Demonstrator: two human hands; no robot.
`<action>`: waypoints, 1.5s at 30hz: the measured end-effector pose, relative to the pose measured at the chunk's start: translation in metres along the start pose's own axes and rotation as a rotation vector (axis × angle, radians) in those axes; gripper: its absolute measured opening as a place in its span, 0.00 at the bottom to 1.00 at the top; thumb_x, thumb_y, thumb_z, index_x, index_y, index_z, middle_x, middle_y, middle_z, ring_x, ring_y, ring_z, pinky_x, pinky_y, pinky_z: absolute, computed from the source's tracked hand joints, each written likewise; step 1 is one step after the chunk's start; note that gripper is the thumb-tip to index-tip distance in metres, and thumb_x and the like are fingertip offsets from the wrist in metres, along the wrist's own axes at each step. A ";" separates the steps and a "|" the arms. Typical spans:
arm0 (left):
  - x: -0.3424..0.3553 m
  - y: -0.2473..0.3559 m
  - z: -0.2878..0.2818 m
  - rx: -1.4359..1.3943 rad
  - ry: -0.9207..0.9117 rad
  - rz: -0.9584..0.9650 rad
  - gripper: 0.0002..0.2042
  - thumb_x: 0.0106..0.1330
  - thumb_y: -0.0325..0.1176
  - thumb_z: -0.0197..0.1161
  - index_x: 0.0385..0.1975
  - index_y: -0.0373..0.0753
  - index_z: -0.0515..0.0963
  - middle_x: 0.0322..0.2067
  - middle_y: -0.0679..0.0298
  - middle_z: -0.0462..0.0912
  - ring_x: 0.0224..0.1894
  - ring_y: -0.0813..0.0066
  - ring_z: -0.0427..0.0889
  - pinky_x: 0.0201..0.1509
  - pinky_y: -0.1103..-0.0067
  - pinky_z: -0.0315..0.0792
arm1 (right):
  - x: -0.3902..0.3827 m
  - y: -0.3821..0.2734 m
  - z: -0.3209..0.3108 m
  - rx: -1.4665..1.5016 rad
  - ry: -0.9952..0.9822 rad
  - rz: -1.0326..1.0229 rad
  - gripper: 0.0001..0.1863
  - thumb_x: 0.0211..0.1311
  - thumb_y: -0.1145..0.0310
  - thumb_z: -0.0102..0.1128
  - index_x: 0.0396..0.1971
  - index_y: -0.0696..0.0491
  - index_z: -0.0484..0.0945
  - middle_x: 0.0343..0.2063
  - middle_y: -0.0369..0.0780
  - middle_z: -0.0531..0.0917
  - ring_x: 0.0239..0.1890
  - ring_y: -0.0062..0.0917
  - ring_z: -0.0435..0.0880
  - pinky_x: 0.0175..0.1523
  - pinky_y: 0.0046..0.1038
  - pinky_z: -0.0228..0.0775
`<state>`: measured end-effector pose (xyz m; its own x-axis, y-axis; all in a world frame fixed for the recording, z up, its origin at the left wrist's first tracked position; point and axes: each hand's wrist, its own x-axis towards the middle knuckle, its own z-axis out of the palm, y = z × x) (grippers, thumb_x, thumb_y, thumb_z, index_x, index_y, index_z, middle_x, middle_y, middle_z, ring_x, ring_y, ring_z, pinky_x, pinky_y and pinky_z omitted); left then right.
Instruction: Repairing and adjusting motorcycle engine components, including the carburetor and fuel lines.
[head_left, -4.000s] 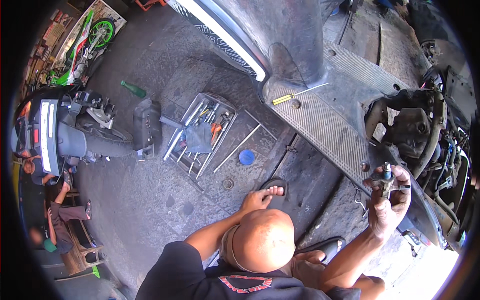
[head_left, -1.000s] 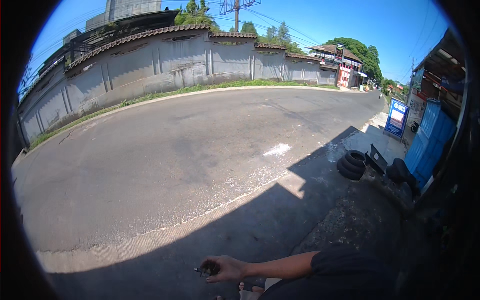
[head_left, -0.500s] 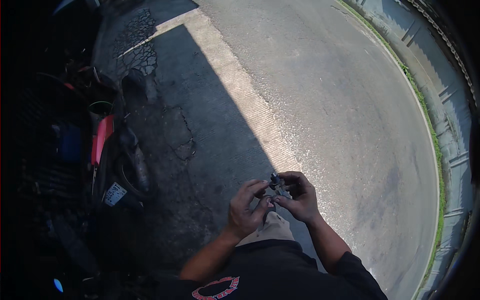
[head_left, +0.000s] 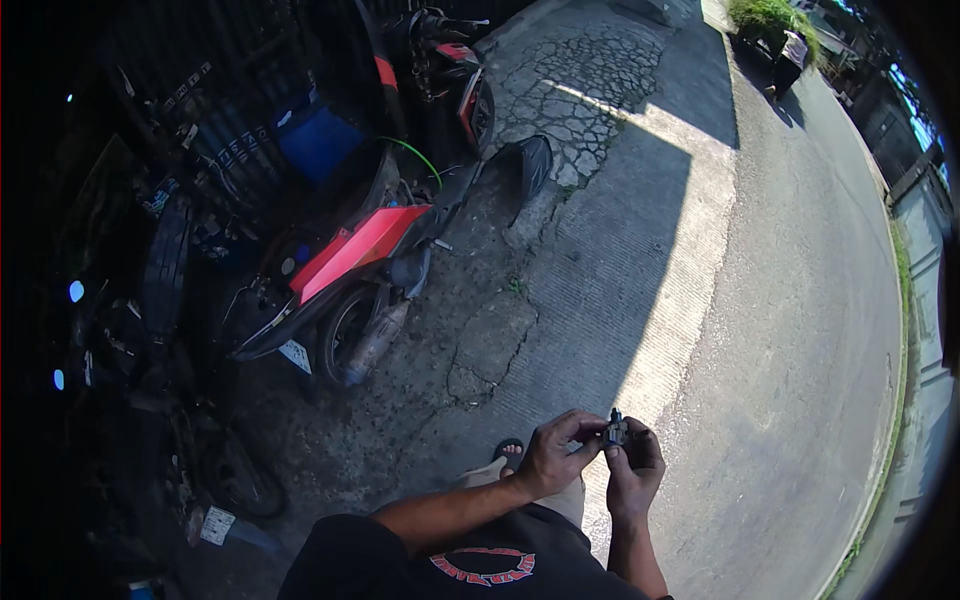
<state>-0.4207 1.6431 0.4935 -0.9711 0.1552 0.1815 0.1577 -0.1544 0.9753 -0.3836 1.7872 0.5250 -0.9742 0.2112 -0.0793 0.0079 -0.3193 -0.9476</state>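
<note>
The small metal part (head_left: 616, 430) sat upright, clamped in the fingers of the right hand (head_left: 633, 478), thumb near its base; fingertips of the left hand (head_left: 550, 460) met its left side, their grip unclear.

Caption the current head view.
Right hand holds a small dark part, left hand touching it; red motorcycle at picture left.

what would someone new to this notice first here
The red-and-black motorbike left of centre probably catches the eye first, its red panel vivid against the shade. Next comes the sunlit pale concrete strip right of centre, along the grey road. Low, right of centre, a small dark metal part sits between the bare left hand and right hand.
</note>
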 end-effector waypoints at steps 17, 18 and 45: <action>0.457 -0.095 -0.127 -0.159 1.063 -0.193 0.08 0.72 0.24 0.65 0.48 0.31 0.80 0.36 0.61 0.87 0.36 0.77 0.87 0.43 0.78 0.80 | 0.601 0.020 0.234 -0.417 -0.930 0.503 0.20 0.66 0.75 0.73 0.55 0.64 0.79 0.45 0.41 0.88 0.46 0.23 0.86 0.54 0.27 0.80; 0.467 -0.102 -0.139 -0.158 1.122 -0.215 0.08 0.72 0.24 0.65 0.48 0.31 0.80 0.36 0.61 0.88 0.36 0.76 0.87 0.43 0.78 0.80 | 0.617 0.033 0.252 -0.484 -0.967 0.512 0.22 0.66 0.74 0.73 0.57 0.66 0.78 0.45 0.43 0.88 0.46 0.23 0.86 0.53 0.27 0.81; 0.480 -0.517 -0.445 0.872 0.908 -0.102 0.20 0.65 0.37 0.74 0.55 0.39 0.82 0.42 0.57 0.87 0.41 0.58 0.87 0.46 0.68 0.84 | 0.925 0.654 0.526 0.047 -1.402 0.623 0.11 0.73 0.68 0.66 0.48 0.58 0.80 0.40 0.43 0.87 0.41 0.31 0.89 0.51 0.35 0.85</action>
<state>-1.0484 1.3631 0.0210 -0.7045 -0.6490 0.2870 -0.1949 0.5658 0.8012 -1.3986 1.2881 -0.0055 -0.2408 -0.9676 -0.0755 0.5019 -0.0575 -0.8630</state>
